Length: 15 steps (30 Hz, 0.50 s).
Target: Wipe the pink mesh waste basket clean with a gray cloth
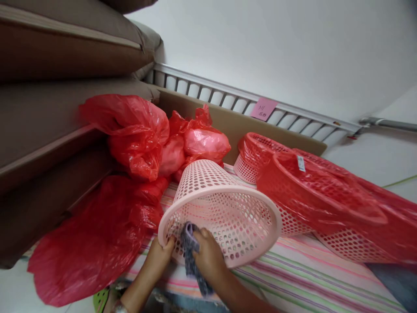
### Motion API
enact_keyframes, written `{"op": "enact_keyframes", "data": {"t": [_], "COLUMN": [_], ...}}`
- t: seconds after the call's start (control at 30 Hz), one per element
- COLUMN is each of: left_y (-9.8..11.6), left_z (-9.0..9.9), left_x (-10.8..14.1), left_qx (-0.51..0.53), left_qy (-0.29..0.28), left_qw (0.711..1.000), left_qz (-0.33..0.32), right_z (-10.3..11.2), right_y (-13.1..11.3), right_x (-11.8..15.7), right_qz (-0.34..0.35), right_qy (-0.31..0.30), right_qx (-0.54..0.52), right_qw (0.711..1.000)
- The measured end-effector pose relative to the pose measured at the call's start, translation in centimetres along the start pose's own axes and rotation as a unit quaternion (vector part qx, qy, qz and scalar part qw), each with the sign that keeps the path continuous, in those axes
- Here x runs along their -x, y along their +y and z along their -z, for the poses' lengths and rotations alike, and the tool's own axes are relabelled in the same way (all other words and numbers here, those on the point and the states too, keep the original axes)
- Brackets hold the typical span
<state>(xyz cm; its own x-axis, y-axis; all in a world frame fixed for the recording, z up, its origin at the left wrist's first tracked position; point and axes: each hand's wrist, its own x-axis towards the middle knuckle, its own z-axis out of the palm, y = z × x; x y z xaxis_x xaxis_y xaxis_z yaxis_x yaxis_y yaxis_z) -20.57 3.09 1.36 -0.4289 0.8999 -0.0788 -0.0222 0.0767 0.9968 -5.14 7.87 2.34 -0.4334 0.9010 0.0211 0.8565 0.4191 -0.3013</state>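
A pink perforated plastic basket [208,178] lies tipped on the striped cloth, its wide mouth facing me. My left hand [161,252] is closed on the lower left of the basket's rim, thumb toward the inside. In my right hand [208,254] a bunched dark grey cloth [192,248] with a purple edge is gripped. That hand is at the basket's mouth, with the top of the cloth near the inner left wall and its tail hanging down. Whether the cloth touches the wall, I cannot tell.
Red plastic bags [137,134] are heaped at the left beside stacked brown cushions [65,56]. Several pink baskets [247,169] lined with red bags stand on the right. A striped sheet [293,265] covers the surface. Behind are a radiator [208,91] and a pink note [263,108].
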Motion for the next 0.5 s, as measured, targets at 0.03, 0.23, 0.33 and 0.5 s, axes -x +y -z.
{"op": "enact_keyframes", "data": {"t": [0.03, 0.23, 0.33, 0.5], "left_y": [-0.2, -2.0, -3.1, -3.1], "left_z": [-0.3, -2.4, -2.9, -3.1], "left_x": [0.4, 1.4, 1.0, 1.1], "left_qx": [0.015, 0.058, 0.045, 0.022], "left_qy": [-0.011, -0.058, -0.054, -0.030], "left_qw": [1.000, 0.996, 0.997, 0.998], "left_qz": [0.001, 0.019, 0.037, 0.048], "right_z": [0.0, 0.0, -0.3, -0.4], "right_y": [0.2, 2.0, 1.9, 1.7], "right_x": [1.4, 1.6, -3.7, -12.6], "right_qz": [0.007, -0.012, -0.032, -0.041], "right_qy": [-0.004, 0.013, 0.050, 0.145], "right_qx": [-0.006, 0.023, 0.041, -0.047], "right_qw": [1.000, 1.000, 0.997, 0.987]}}
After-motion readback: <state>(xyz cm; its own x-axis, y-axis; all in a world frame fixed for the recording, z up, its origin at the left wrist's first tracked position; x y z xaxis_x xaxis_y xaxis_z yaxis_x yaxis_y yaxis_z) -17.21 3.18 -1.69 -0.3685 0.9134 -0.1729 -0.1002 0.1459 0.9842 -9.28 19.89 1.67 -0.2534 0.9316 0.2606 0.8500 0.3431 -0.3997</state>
